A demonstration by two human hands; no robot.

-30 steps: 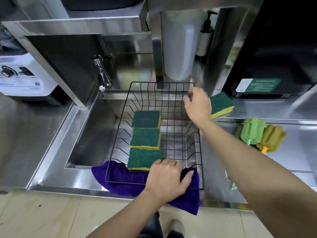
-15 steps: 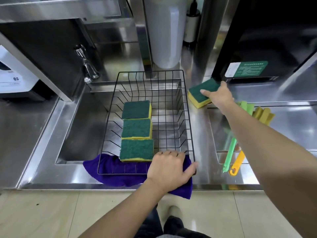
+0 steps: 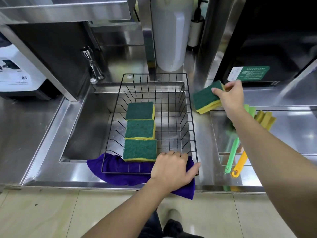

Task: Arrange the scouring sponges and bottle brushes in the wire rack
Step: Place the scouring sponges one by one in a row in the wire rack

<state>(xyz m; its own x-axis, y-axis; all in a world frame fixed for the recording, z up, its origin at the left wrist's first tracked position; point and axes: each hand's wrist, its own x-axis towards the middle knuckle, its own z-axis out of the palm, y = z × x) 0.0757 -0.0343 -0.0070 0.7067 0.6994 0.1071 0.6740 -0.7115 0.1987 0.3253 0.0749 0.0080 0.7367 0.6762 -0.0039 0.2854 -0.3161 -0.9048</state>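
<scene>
- Gripping a pair of stacked sponges (image 3: 206, 100), the right hand (image 3: 230, 98) now has them lifted and tilted just right of the wire rack (image 3: 192, 121); half a second ago its fingers only rested on them on the steel counter (image 3: 204, 148).
- Left hand (image 3: 171, 169) stays curled over the rack's near right corner, fingers closed on the wire rim above the purple cloth (image 3: 120, 176).
- Three sponges (image 3: 139, 130) lie unmoved in a row inside the rack.
- Green brush (image 3: 231, 155) and orange brush (image 3: 240, 164) remain on the counter, right of the rack.
</scene>
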